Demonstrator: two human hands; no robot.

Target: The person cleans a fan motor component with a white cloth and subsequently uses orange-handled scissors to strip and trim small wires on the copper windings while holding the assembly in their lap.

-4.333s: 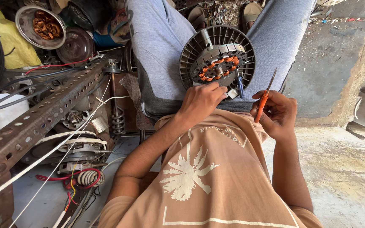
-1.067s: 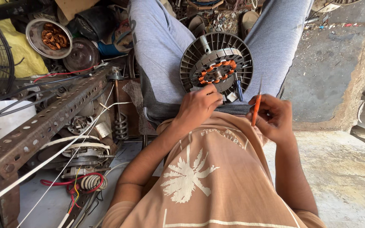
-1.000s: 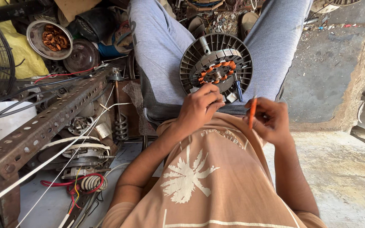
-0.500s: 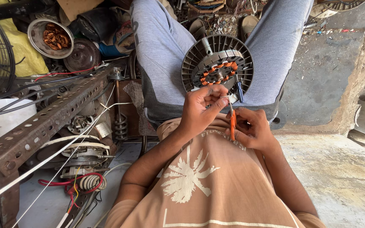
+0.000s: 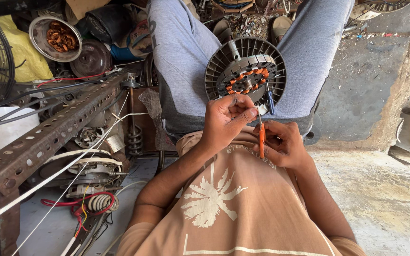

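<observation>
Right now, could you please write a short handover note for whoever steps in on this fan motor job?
Left hand: fingertips pinched together just below the round grey finned motor housing; what they pinch is too small to tell.
Right hand: grips an orange-handled cutter, tip pointing up toward the left fingertips.
The housing rests on the lap between grey-trousered legs; its stator with orange-insulated copper windings is exposed.
Done: housing open, windings reachable.
Left: the work at the pinched spot; the housing is not closed.

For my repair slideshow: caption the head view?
Left hand pinches a wire end while right hand holds orange-handled scissors below a fan motor stator.
</observation>
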